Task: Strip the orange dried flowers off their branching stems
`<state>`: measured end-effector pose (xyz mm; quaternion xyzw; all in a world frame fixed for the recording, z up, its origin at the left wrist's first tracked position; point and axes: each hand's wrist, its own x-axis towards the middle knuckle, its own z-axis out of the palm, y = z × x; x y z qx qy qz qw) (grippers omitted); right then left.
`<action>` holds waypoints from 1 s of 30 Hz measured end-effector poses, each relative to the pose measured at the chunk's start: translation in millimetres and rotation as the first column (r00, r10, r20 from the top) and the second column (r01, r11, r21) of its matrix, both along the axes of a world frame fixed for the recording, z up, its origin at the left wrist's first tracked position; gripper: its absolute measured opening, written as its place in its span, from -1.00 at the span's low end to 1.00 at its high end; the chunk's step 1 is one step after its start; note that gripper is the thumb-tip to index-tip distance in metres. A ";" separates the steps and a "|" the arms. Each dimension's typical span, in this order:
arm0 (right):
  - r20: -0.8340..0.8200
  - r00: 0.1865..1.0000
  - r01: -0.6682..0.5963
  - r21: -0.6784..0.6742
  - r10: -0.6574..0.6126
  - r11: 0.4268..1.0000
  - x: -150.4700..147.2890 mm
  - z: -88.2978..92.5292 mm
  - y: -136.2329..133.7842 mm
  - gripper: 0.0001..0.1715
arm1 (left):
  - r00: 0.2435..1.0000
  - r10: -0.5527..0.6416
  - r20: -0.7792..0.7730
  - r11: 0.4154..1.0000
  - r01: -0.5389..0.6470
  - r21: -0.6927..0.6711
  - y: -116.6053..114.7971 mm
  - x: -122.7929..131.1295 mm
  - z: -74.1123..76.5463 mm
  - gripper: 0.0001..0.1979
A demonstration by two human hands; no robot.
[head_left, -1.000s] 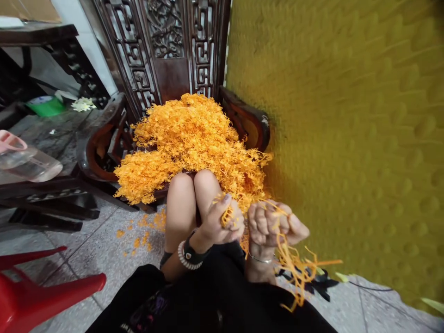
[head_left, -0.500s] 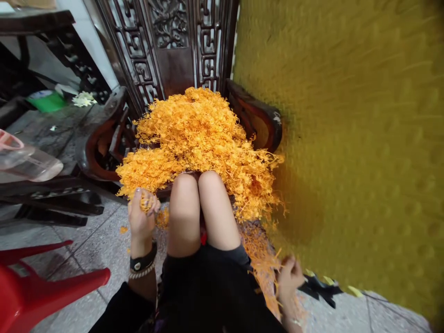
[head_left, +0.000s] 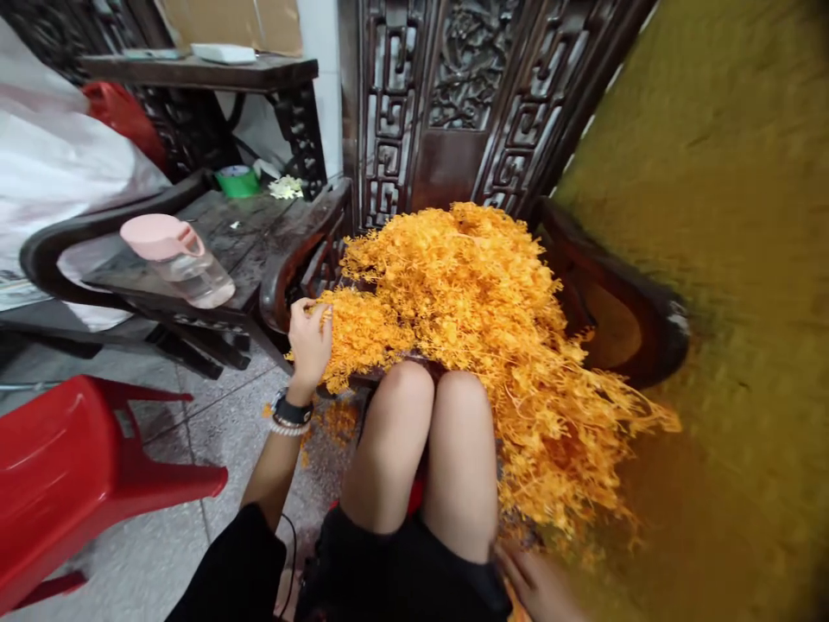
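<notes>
A large heap of orange plastic flower sprigs (head_left: 466, 285) covers the seat of a dark carved wooden chair (head_left: 453, 168) in front of my knees. At the heap's left end, my left hand (head_left: 311, 341) is bent over the sprigs, its fingers curled with bits of orange between them. A dark band and a pale bracelet circle that wrist. Low in the view, my right hand (head_left: 534, 579) is beside my right thigh and blurred by motion. Some orange strands show just below it, and whether it grips any of them is unclear.
A dark wooden bench (head_left: 233, 242) at left holds a clear bottle with a pink lid (head_left: 178, 259) and a green tape roll (head_left: 237, 181). Nearer stands a red plastic stool (head_left: 71, 466). A yellow textured surface (head_left: 744, 302) borders the right side. Orange scraps lie on the floor.
The view has swung left. My left hand has gone forward from beside my knee to the heap's left end. My right hand has come in close to my right thigh.
</notes>
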<state>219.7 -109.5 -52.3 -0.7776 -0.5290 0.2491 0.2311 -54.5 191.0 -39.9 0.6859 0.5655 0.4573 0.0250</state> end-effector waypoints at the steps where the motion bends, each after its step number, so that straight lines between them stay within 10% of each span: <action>1: -0.045 0.992 -0.120 -0.020 0.119 0.993 -6.4 14.7 16.2 -0.73 | 1.000 -0.012 -0.022 1.000 0.012 -0.007 5.9 1.0 -6.6 -0.73; 7: 0.048 0.841 -0.515 0.377 0.538 0.770 -100.2 79.7 190.2 -0.74 | 0.988 -0.109 -0.108 0.989 0.096 -0.115 15.9 -2.5 -52.0 -0.68; 14: 0.226 0.853 -0.522 0.348 0.471 0.779 -181.9 21.4 332.7 -0.67 | 0.977 -0.150 -0.151 0.978 0.124 -0.171 30.8 -6.9 -66.3 -0.58; 30: 0.312 0.665 -0.747 0.300 0.679 0.593 -174.0 -17.5 327.5 -0.36 | 0.991 -0.130 0.016 0.960 0.130 -0.250 15.6 -6.9 -89.6 -0.49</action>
